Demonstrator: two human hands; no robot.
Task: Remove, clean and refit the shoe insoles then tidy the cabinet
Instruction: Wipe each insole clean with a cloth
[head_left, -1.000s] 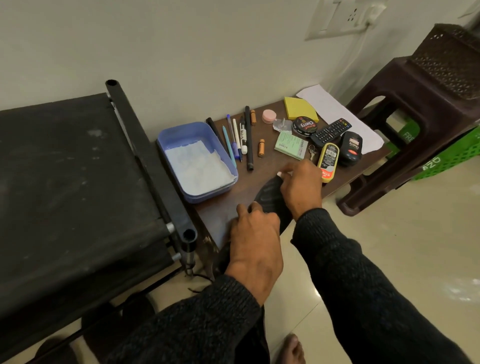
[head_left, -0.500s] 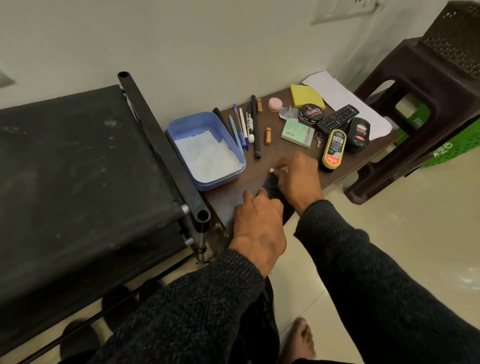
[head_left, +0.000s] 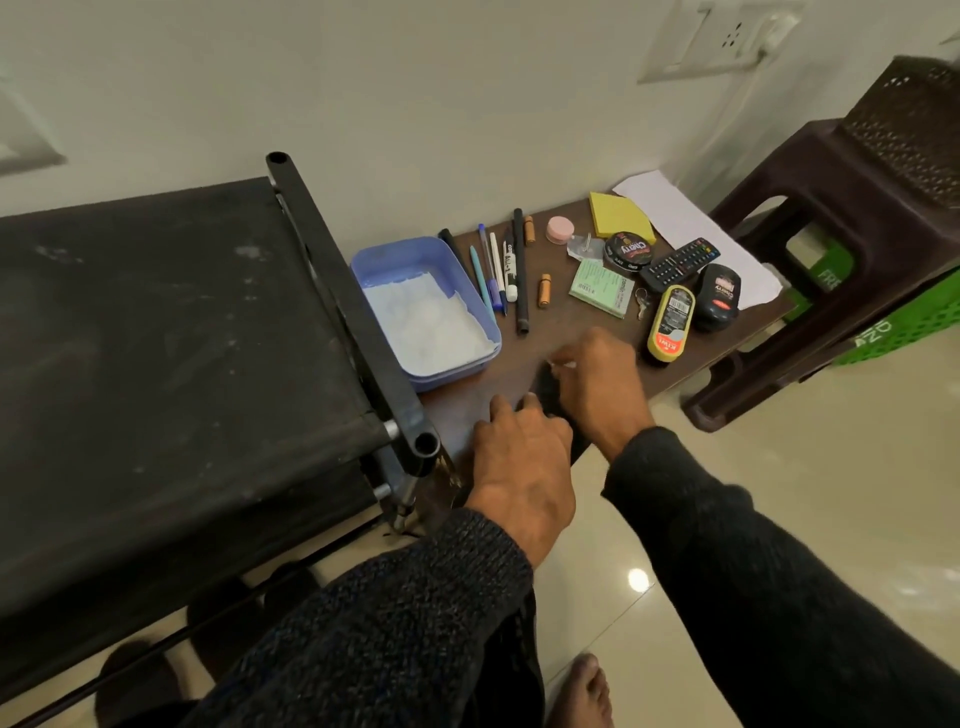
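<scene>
A: So, where's the insole (head_left: 548, 387)?
B: Flat on the brown table (head_left: 571, 322), near the front edge, mostly hidden under both hands.
A: Left hand (head_left: 522, 457)?
B: Pressing down on its near end, fingers laid forward.
A: Right hand (head_left: 597, 379)?
B: Over the far end, pinching something small and white. Blurred, can't identify it. Blue tub (head_left: 426, 306) just beside, to the left.

A pale wall (head_left: 415, 78) stands behind a small brown desk (head_left: 571, 322). A white switch plate (head_left: 711, 36) sits high up. The shiny cream floor (head_left: 805, 457) reflects light. A dark plastic stool (head_left: 857, 208) stands nearby.
</scene>
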